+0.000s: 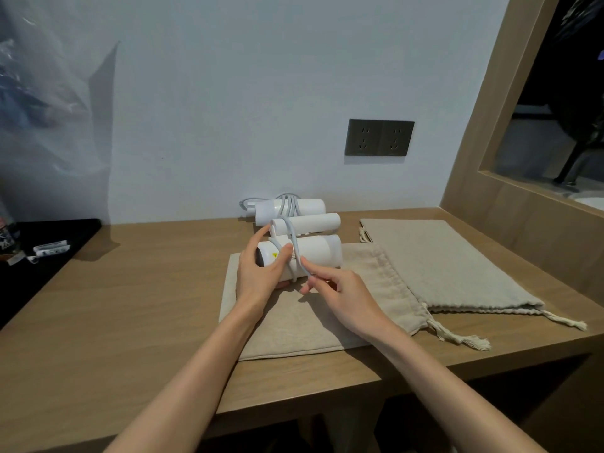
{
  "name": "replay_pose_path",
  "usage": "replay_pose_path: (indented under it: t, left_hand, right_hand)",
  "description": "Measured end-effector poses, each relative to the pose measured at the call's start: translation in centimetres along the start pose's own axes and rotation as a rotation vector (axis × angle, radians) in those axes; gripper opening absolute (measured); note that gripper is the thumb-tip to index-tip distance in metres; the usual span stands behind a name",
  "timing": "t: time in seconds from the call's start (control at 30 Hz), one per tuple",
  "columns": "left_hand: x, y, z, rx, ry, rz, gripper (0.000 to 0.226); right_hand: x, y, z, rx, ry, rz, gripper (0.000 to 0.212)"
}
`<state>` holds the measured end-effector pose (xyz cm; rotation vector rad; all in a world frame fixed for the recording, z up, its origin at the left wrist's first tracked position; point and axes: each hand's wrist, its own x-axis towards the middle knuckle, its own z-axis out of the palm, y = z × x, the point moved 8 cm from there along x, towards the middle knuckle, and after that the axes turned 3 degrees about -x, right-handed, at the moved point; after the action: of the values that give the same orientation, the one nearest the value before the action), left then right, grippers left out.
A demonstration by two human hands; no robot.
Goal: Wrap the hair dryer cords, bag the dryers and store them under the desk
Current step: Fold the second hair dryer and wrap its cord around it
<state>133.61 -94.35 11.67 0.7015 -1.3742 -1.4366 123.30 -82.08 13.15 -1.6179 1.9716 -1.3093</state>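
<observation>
Two grips, both bare hands, are busy at one hair dryer. The left grip is wrapped round the end of the near dryer, with one finger sticking out straight past it. The right grip, just right of the left one, pinches the grey cord between thumb and finger. From that pinch the cord goes up and over the fat white body of the near dryer, close to the left grip's fingers, and on to a thinner white tube just behind it.

Under both grips lies the near bag, flat and light brown, with its string end sticking out to the right of the right grip. Beyond the grips, by the wall, lies the far dryer, white too, with its own cord looped round its middle. Well to the right of the right grip lies the second bag, also flat, its string pointing right.

All of this sits on the wooden desk. Up on the wall beyond the right grip is a dark wall socket.
</observation>
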Motion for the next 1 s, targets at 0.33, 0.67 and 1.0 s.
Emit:
replay_pose_path:
  t: [0.33, 0.67, 1.0]
  left_hand:
    - [-0.4, 1.9, -0.3, -0.288, 0.024, -0.106, 0.038]
    - [-1.3, 3.4, 2.7, -0.354, -0.377, -0.162, 0.075]
    - [-3.5, 3.4, 4.5, -0.454, -0.586, -0.314, 0.079]
  right_hand:
    - [-0.3, -0.5, -1.0, 0.082, -0.061, 0.082, 0.018]
    - [-0.3, 0.6, -7.0, -0.078, -0.193, 0.266, 0.033]
    - [0.4, 4.1, -6.0, -0.145, -0.357, 0.316, 0.064]
